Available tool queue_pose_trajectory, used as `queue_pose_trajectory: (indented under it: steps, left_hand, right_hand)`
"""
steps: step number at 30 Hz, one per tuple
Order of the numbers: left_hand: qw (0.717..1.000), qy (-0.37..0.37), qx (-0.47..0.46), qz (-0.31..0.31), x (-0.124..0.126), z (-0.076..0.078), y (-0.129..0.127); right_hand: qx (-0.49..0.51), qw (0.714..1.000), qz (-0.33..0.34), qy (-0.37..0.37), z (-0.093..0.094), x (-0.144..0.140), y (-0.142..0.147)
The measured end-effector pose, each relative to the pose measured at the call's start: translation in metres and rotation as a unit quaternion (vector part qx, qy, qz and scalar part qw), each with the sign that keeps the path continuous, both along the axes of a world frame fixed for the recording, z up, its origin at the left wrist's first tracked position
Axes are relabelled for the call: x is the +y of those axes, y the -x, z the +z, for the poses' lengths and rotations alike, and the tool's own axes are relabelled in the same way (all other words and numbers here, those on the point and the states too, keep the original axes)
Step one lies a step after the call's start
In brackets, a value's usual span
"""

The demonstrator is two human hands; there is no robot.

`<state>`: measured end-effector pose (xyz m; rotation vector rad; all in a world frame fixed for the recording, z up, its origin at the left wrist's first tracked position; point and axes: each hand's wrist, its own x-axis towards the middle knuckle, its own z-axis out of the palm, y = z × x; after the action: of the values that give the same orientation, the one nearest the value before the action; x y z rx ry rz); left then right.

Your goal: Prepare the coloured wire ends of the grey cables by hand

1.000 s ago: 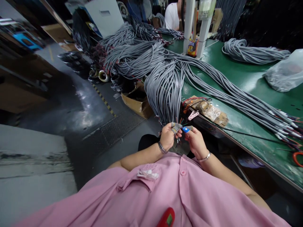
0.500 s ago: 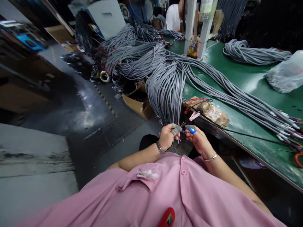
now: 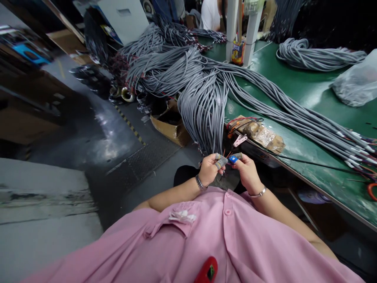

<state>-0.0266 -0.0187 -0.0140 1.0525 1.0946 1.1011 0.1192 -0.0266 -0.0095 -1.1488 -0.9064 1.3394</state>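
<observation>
My left hand pinches the end of a grey cable in front of my chest, with grey cots on the fingertips. My right hand, wearing a blue fingertip cot, grips the thin coloured wires that stick out of that cable end. The two hands touch each other. Just above them a thick bundle of grey cables hangs over the edge of the green table.
A brown taped block with red wires and a pink clip lie at the table edge. A coiled cable bundle and a plastic bag sit farther back. An open cardboard box stands on the floor. Another person sits far off.
My right hand drew back a little to the right, then closed in on the left hand again at the wire ends. The view shifted slightly.
</observation>
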Motion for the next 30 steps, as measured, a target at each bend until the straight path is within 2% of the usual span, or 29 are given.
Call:
queue_pose_trajectory:
  steps: [4, 9, 15, 19, 22, 25, 30]
  left_hand:
    - [0.999, 0.025, -0.029, -0.002, 0.002, 0.002, 0.001]
    - [0.998, 0.045, -0.046, -0.005, 0.007, 0.011, 0.006]
    - [0.991, 0.074, -0.068, -0.085, 0.017, 0.018, 0.009]
    - [0.977, 0.102, -0.101, -0.157, 0.029, 0.019, 0.004]
    - [0.968, 0.117, -0.122, -0.186, 0.037, 0.020, -0.001]
    - [0.961, 0.135, -0.144, -0.195, 0.044, 0.020, -0.006]
    - [0.958, 0.161, -0.149, -0.186, 0.049, 0.014, -0.010]
  right_hand:
    - [0.061, 0.997, -0.005, 0.042, -0.008, 0.002, 0.000]
    - [0.135, 0.988, -0.024, 0.072, -0.016, 0.013, -0.017]
    - [0.158, 0.982, 0.024, 0.099, -0.016, 0.039, -0.034]
    - [0.160, 0.982, 0.072, 0.074, -0.009, 0.057, -0.031]
    - [0.149, 0.986, 0.058, 0.040, -0.008, 0.063, -0.026]
    - [0.169, 0.985, 0.035, 0.023, -0.008, 0.064, -0.021]
    - [0.256, 0.966, -0.004, 0.024, -0.007, 0.065, -0.014]
